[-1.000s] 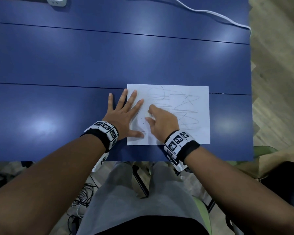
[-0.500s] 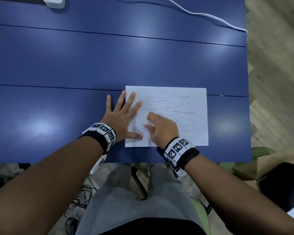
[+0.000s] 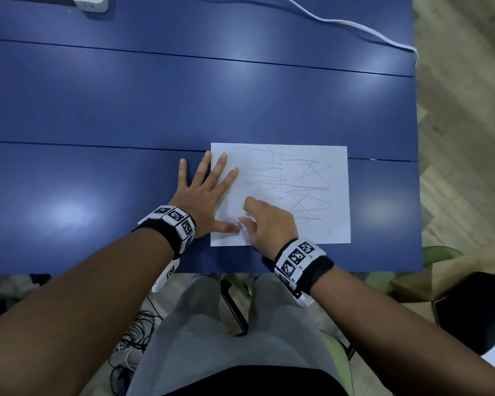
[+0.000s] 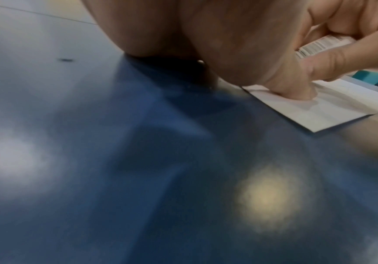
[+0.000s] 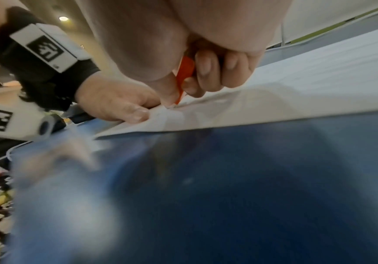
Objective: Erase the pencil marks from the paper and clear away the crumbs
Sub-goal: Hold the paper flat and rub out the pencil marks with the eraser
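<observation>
A white sheet of paper (image 3: pixel 312 224) with grey pencil scribbles (image 3: pixel 306 187) lies near the front edge of the blue table (image 3: pixel 183 104). My left hand (image 3: pixel 206 192) is spread flat, its fingers and thumb pressing the paper's left edge (image 4: pixel 314 114). My right hand (image 3: pixel 265 221) pinches an eraser (image 3: pixel 249 215) in a sleeve with a barcode (image 4: pixel 319 45) and an orange side (image 5: pixel 184 75). The eraser's tip touches the sheet's lower left part, close to my left thumb (image 5: pixel 129 112).
A white cable (image 3: pixel 340 22) runs across the table's far right, and a white power strip (image 3: pixel 90 2) sits at the far left edge. The table's right edge (image 3: pixel 417 167) borders wooden floor. Cables lie on the floor by my legs.
My right hand with the eraser has shifted slightly toward me and left, nearer my left thumb. The left hand stays pressed on the paper.
</observation>
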